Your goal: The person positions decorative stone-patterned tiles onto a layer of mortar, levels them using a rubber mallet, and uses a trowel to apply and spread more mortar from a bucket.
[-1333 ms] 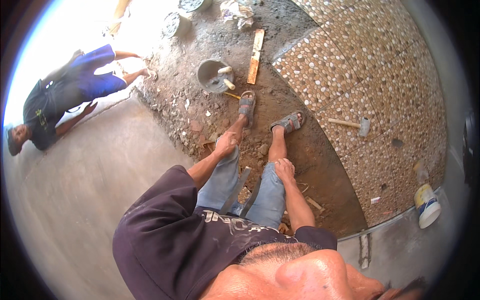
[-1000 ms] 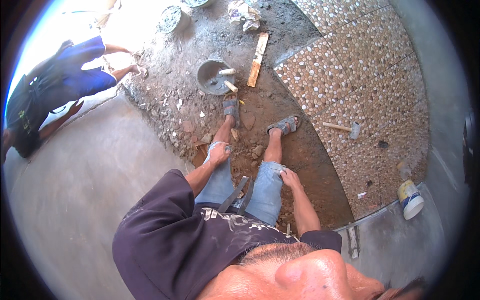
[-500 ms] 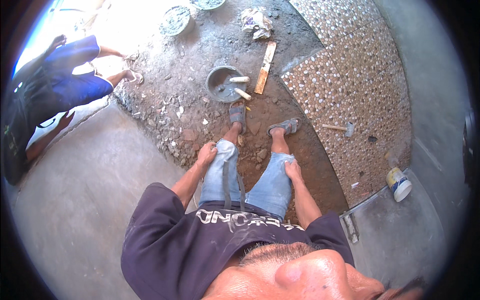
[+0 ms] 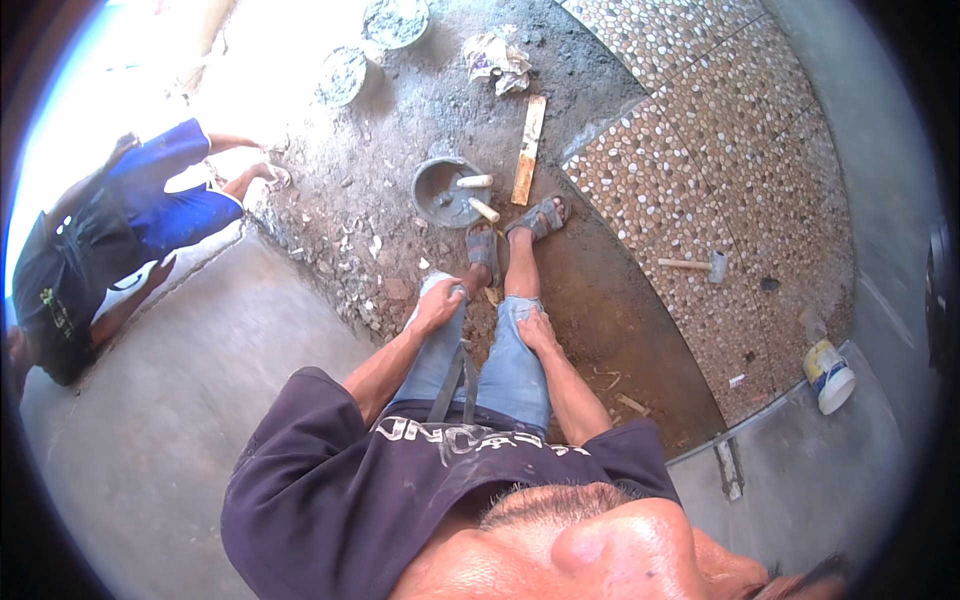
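My left hand (image 4: 437, 303) grips the cloth of my light blue denim shorts (image 4: 512, 375) at the left knee, fingers curled. At the other knee my right hand (image 4: 537, 330) is closed on the denim in the same way; its fingertips are partly hidden. Just beyond my sandalled feet stands a round dark bucket (image 4: 421, 197) with grey wet mortar inside. Two tools with pale handles (image 4: 484, 209) rest in it, their heads sunk out of sight. A flat wooden board (image 4: 528, 150) lies to the right of the bucket.
Pebbled tiles (image 4: 690, 190) cover the right side, with a mallet (image 4: 717, 266) on them. A white and yellow tub (image 4: 830, 380) lies tipped beyond. Buckets of mortar (image 4: 396, 22) and a crumpled sack (image 4: 497, 62) are at the far side. A co-worker (image 4: 110, 215) is at left; rubble (image 4: 370, 270) covers the ground.
My right foot has stepped left and forward, beside the left foot near the bucket. My right hand moved left with the knee; both hands stay on the shorts.
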Motion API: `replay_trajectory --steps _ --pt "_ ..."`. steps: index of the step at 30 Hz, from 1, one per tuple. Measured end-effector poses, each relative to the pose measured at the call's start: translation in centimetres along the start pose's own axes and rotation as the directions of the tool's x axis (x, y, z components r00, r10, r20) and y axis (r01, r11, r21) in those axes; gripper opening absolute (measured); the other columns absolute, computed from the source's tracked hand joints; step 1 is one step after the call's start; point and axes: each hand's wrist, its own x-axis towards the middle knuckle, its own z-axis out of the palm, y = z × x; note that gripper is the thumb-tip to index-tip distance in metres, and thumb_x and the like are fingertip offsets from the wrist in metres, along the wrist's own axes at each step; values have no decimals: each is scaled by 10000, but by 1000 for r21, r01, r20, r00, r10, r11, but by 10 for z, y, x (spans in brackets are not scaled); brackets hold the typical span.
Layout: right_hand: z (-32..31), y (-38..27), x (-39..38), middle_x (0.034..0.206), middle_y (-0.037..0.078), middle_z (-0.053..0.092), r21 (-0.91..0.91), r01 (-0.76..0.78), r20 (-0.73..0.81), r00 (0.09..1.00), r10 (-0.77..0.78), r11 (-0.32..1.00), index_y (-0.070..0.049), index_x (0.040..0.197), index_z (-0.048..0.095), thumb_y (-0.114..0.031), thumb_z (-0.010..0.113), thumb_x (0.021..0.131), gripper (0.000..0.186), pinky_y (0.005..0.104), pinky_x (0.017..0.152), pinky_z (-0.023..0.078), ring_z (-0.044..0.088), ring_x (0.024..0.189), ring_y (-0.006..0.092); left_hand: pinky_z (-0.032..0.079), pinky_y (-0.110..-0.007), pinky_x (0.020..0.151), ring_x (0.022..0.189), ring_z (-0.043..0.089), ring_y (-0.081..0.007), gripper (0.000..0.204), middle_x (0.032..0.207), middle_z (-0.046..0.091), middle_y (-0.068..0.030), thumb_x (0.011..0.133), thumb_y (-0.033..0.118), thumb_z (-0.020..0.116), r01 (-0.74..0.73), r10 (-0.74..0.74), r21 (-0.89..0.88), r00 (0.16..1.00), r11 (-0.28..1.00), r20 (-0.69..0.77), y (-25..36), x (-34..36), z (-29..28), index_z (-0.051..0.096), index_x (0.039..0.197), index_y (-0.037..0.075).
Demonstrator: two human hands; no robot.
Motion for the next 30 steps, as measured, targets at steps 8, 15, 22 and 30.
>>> replay_trajectory --steps 8,15,22,30 --pt "-80 34 58 1277 274 578 236 189 -277 953 -121 953 38 1293 546 -301 556 872 541 423 1041 421 547 1221 378 428 -411 1008 1174 561 -358 449 1219 620 -201 889 294 549 -148 151 -29 962 989 226 81 33 6 594 1236 12" --pt "-153 18 153 1271 295 568 137 202 -416 900 -129 970 39 1341 488 -361 564 889 608 444 1019 431 555 1191 409 452 -388 987 1147 607 -302 415 1219 646 -159 948 309 551 79 -31 -99 910 992 414 82 60 -38 578 1289 74" --pt "-244 -131 262 1438 276 431 226 329 -459 866 -197 917 13 1441 383 -425 603 883 742 439 1094 355 417 1342 399 458 -430 970 1125 598 -352 431 1207 629 -193 940 298 542 -189 134 60 853 980 505 11 187 -76 552 1306 72" --pt "-288 -284 436 1394 314 436 6 483 -590 709 -387 875 -52 1490 299 -529 751 760 982 565 1026 390 459 1284 428 410 -448 1036 1218 529 -376 444 1298 570 -207 959 317 524 -116 111 -29 815 993 569 -62 277 -90 527 1331 73"
